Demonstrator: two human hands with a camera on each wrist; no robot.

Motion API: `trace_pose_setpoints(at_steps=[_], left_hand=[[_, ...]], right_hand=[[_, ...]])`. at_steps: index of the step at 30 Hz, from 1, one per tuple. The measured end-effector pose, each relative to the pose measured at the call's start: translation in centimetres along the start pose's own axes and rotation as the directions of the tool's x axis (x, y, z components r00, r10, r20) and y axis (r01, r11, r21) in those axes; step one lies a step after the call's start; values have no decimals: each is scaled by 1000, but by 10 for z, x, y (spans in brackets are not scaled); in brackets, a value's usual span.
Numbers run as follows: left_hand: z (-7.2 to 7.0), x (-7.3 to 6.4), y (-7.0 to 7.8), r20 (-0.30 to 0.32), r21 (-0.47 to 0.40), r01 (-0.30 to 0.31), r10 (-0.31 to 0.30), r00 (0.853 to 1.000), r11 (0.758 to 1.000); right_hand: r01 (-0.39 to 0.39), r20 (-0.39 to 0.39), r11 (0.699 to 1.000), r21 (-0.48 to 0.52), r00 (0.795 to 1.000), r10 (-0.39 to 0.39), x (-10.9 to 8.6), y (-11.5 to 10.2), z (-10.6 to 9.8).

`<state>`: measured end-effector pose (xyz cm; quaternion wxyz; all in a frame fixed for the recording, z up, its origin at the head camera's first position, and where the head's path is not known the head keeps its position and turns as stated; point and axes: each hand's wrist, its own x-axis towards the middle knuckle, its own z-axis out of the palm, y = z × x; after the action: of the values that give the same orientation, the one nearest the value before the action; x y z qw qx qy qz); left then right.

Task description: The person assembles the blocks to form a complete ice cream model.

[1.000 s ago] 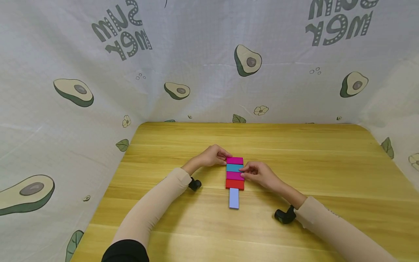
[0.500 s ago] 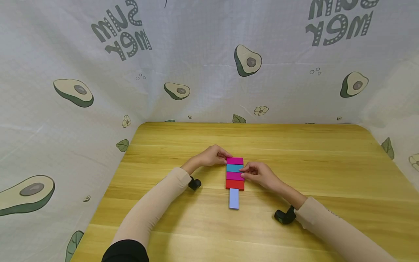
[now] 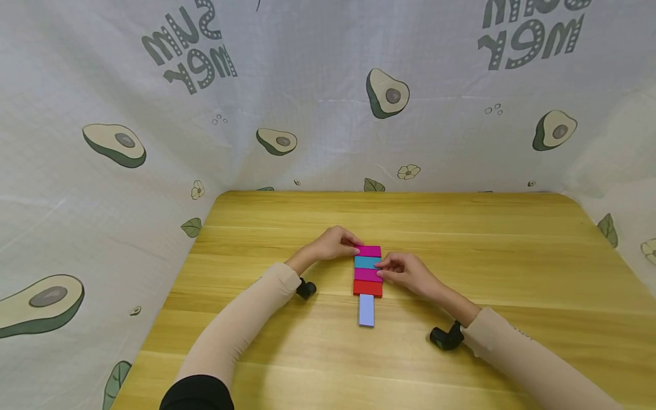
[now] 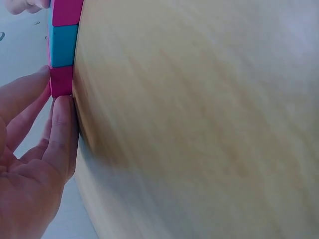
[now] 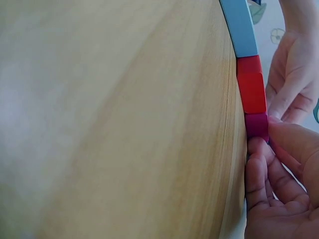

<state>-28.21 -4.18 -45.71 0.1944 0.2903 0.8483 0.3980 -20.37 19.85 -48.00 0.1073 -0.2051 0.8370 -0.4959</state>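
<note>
Flat blocks lie in a row on the wooden table: a far magenta block (image 3: 370, 251), a blue block (image 3: 365, 262), a second magenta block (image 3: 365, 275) and a red block (image 3: 367, 288). A lavender block (image 3: 366, 310) extends lengthwise from the red one toward the person. My left hand (image 3: 332, 243) pinches the left end of the far magenta block, its thumb on the near edge and a finger behind. At the right ends, my right hand (image 3: 407, 272) has its thumb on the second magenta block (image 5: 256, 125) and its index finger at the blue one; those fingers are curled.
A wooden table (image 3: 487, 250) carries the row. Behind it hangs a white curtain (image 3: 318, 74) printed with avocados. Dark wrist cameras (image 3: 447, 337) sit below both cuffs.
My left thumb has shifted slightly right, onto the left end of the far magenta block. The right hand and the row look the same.
</note>
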Motion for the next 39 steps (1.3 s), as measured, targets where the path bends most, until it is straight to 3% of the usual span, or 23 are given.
trace_pose_setpoints(at_steps=[26,39], left_hand=[[-2,2,2,7,-22,16,-16,1000,1000],[-2,1,-5,16,-9,-32,32,999,999]], right_hand=[[-21,-9,1000,1,1000,21,-1,-2,-1],[-48,7,997,57,999,48,0,-2,-1]])
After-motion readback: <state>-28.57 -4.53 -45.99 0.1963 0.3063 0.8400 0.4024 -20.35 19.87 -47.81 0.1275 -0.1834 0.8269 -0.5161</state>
